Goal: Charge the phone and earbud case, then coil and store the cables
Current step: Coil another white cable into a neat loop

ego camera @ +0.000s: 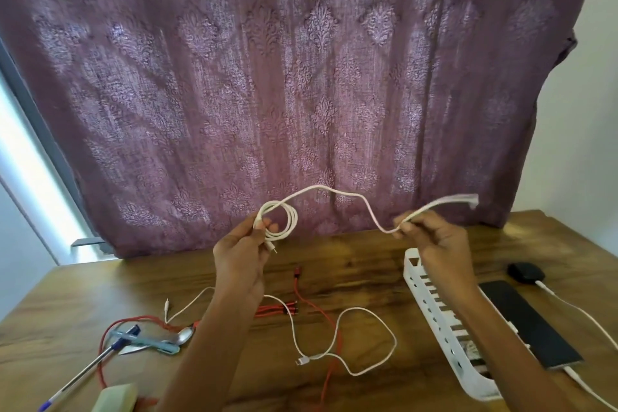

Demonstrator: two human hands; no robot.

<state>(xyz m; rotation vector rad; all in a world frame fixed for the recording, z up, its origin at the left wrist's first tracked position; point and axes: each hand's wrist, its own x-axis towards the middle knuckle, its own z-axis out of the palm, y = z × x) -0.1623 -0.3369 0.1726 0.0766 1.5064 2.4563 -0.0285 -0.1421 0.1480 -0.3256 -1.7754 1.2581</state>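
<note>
The left hand (244, 254) is raised above the wooden table (351, 264), fingers and thumb curled round a few finished loops of a white charging cable (334, 191), with one small plug poking out just below the fingers. Gripping the loops together keeps them from springing apart. The right hand (431, 237), off to the right, pinches the uncoiled stretch between thumb and fingertips, so the slack hangs in a shallow wave between the hands and can be fed round as the next loop. The free end juts out to the right past that hand, blurred.

To the near right lies the dark phone (531, 324), a white lead plugged in at its near end. Just beyond it sits the black earbud case (525, 273), also with a white lead attached. Charging looks set up, and coiling appears to be the step in hand.

The white slotted tray (434, 314) beside the phone is probably where the coils go. A red cable (314, 308) and a second white cable (368, 309) sprawl uncoiled across the middle of the table.
</note>
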